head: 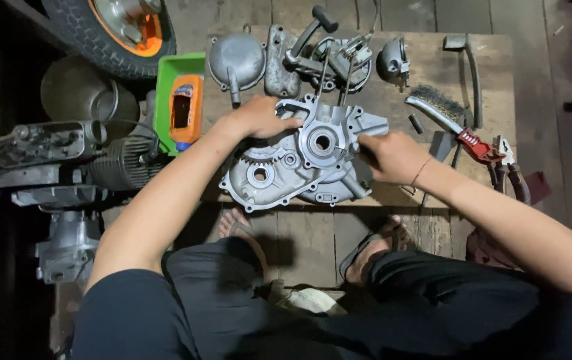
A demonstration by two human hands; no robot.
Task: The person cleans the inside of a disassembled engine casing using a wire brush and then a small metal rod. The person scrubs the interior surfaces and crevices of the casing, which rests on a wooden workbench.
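A grey cast-metal engine crankcase (299, 160) lies flat on a low wooden board (393, 93), with round bearing holes and a toothed gear showing at its left. My left hand (259, 117) rests on its upper left edge, fingers curled over the rim. My right hand (393, 155) is closed around a small dark tool whose thin tip points at the case's central bore (323, 142). The tool's body is mostly hidden in my fist.
Behind the case lie a round cover (236, 61), a kick lever assembly (319, 53) and a small housing (393, 60). A wire brush (436, 107) and red-handled pliers (483, 147) lie at right. A green tray (166, 100) holds an orange bottle. A wheel (109, 30) and engine parts (66, 167) stand left.
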